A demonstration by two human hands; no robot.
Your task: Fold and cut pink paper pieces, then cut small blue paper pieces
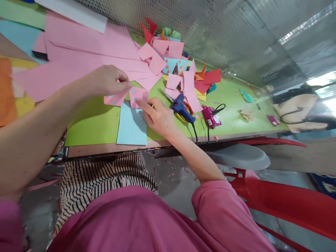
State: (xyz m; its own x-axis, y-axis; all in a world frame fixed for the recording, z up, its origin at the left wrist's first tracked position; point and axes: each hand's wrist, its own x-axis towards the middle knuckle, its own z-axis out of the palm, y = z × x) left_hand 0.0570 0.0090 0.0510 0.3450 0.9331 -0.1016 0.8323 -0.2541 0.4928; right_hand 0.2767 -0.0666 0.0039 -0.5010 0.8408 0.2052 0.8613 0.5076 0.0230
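My left hand [109, 80] pinches the edge of a small pink paper piece with blue dots [138, 95] over the green sheet [91, 122]. My right hand [157, 115] lies beside it, its index finger stretched out and pressing the lower edge of that piece. A second dotted pink piece [115, 99] sits under my left hand. A light blue sheet [132, 126] lies below both hands near the table's front edge.
A blue glue gun [182, 107] and scissors [166, 94] lie right of my right hand, with a pink device [211, 117] and cables beyond. Large pink sheets [78, 52] cover the back left. Dotted pink and blue pieces [162, 56] pile up behind. A red chair [283, 203] stands at right.
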